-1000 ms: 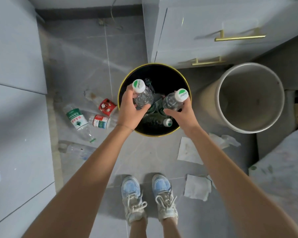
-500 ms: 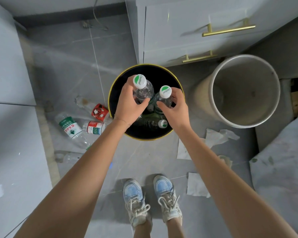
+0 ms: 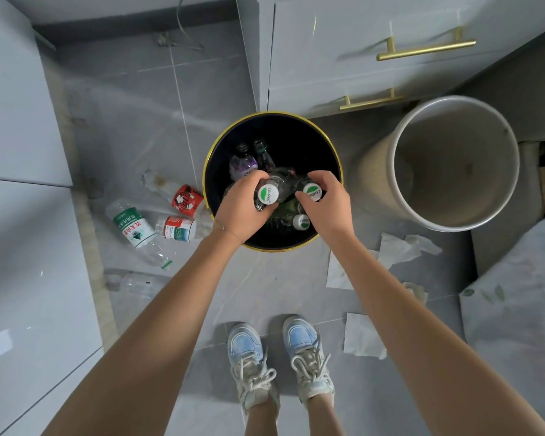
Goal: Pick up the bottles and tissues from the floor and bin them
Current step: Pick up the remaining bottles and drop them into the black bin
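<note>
Two hands hang over the black bin (image 3: 296, 133), which sits right under them. The left hand (image 3: 241, 212) curls round the left bottle (image 3: 267, 194), and the right hand (image 3: 329, 206) curls round the right bottle (image 3: 312, 192). Both bottles point cap up, bottoms down into the bin. The floor bottles (image 3: 132, 226) lie out past the left hand, and the tissues (image 3: 361, 336) lie nearer the right hand.

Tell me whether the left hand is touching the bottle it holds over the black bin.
Touching. In the head view the left hand is curled round the bottle just below its cap.
</note>
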The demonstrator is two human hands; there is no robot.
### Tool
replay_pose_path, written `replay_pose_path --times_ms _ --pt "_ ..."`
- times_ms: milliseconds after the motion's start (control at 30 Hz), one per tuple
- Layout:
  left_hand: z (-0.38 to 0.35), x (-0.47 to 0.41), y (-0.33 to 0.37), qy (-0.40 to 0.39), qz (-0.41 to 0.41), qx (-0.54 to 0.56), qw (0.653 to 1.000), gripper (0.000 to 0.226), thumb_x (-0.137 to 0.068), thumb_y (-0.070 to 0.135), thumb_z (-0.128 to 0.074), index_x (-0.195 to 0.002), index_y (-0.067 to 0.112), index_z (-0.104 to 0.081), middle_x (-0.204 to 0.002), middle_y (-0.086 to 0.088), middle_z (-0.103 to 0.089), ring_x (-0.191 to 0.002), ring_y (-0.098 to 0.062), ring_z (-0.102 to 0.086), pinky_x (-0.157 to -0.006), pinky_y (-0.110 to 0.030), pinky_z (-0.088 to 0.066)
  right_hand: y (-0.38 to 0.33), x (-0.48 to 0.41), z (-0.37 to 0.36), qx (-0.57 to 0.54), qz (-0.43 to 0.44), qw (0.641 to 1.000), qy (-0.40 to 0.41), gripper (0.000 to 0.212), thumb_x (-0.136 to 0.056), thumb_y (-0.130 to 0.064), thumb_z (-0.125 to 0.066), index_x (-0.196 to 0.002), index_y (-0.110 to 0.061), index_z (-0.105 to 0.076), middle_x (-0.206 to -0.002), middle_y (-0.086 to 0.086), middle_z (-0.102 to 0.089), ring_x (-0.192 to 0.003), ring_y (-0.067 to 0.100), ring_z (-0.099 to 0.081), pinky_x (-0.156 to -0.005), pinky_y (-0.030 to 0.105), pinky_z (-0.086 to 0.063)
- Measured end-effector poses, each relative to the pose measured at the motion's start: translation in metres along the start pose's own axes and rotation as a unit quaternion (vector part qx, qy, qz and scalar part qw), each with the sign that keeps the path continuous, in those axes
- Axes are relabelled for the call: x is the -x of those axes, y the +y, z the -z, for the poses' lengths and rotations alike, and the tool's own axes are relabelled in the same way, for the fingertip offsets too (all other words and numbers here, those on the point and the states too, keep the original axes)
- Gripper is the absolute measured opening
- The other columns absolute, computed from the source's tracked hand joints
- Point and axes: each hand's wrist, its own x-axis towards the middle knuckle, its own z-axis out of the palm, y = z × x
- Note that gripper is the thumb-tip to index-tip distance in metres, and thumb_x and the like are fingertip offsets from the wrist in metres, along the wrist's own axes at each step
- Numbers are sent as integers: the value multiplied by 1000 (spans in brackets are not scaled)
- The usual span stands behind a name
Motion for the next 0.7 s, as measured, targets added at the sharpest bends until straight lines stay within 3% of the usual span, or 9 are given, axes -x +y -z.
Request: replay_pose_path --times_ms 133,267,400,567,700 --pt "-1 11 -10 -41 -23 -54 997 54 -72 36 -76 -117 18 -54 -115 -2 -61 -111 -24 -56 -90 -43 -50 -4 11 0 62 39 997 -9 45 -86 -19 -68 -128 -19 -52 -131 -1 -54 -126 19 -44 -102 30 -41" --pt "4 34 -12 -34 -38 -114 992 62 -71 40 -79 -123 17 -57 -130 -5 -55 -127 -28 -45 -104 -46 -41 -8 25 0 99 86 991 3 52 -85 -18 -67 -134 -19 -49 -137 -2 -50 -131 19 -38 -107 31 -35" --pt "15 64 -18 29 -19 -204 978 71 -74 50 -73 -136 24 -49 -146 -5 -44 -140 -32 -31 -117 -57 -13 -12 44 -5 144 130 981 29 59 -85 -19 -66 -140 -20 -44 -145 1 -44 -139 25 -30 -114 44 -29" --pt "34 93 -32 114 29 -233 965 74 -77 62 -54 -142 28 -42 -154 -7 -32 -144 -35 -23 -115 -58 -7 -23 68 -23 215 175 961 1 71 -83 -23 -68 -146 -24 -35 -155 6 -30 -146 29 -17 -119 47 -17" --pt "45 122 -50 161 69 -254 951 79 -75 62 -58 -143 28 -41 -155 -9 -31 -142 -36 -27 -113 -59 -14 -27 83 -40 274 187 943 -40 78 -84 -29 -67 -150 -30 -25 -161 6 -13 -148 31 -6 -120 48 -9"
